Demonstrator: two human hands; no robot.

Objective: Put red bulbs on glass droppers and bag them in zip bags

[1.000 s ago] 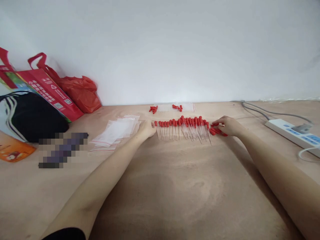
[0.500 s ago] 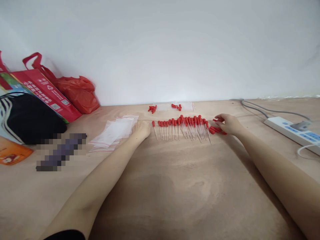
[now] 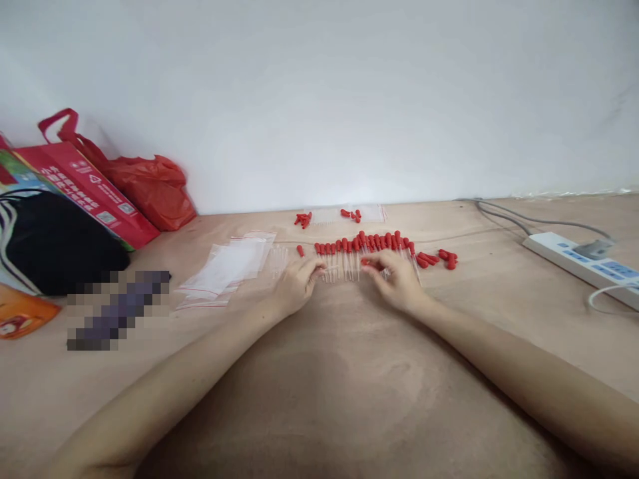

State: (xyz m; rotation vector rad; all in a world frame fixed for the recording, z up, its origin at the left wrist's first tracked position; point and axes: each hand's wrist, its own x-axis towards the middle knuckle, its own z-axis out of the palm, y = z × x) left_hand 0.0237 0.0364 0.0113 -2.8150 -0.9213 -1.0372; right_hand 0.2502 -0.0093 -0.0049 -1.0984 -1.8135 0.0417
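My left hand (image 3: 298, 285) is closed, pinching a thin clear dropper tube (image 3: 331, 268) that points right. Opposite it, my right hand (image 3: 397, 279) holds a small red rubber bulb (image 3: 366, 262) between thumb and fingers. Tube and bulb are apart, facing each other. Just behind both hands lies a row of red-capped droppers (image 3: 344, 246), partly covered by my right hand. Bare clear tubes (image 3: 278, 259) lie beyond my left hand. Loose red bulbs (image 3: 448, 257) lie to the right of the row.
Clear zip bags (image 3: 232, 263) are spread at left, near a pixelated dark item (image 3: 122, 309). Farther left stand a red shopping bag (image 3: 87, 183), a red plastic bag (image 3: 152, 189) and a black bag (image 3: 60, 239). More red bulbs (image 3: 303, 219) lie by the wall. A power strip (image 3: 584, 263) is at right.
Both hands have moved inward toward each other. My left hand has brought a tube from the bare tubes, and my right hand a red bulb from the loose bulbs.
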